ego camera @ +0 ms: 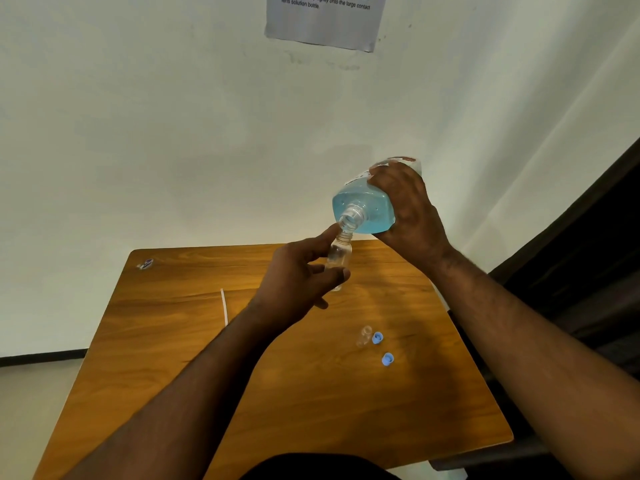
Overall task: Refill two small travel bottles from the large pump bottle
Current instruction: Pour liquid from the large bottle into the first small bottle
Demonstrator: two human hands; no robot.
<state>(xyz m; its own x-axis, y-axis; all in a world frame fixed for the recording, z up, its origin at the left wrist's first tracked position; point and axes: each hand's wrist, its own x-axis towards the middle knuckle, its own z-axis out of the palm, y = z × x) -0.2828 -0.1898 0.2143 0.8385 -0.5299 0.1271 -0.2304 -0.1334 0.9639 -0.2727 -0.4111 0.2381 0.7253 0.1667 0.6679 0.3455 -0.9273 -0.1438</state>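
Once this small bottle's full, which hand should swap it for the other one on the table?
Left, probably. The left hand already holds the small bottle, and can set it down and take the empty bottle by the blue caps. The right hand is gripping the tilted large bottle.

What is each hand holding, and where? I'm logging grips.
Left hand holds small travel bottle by its body; right hand grips large bottle around its body.
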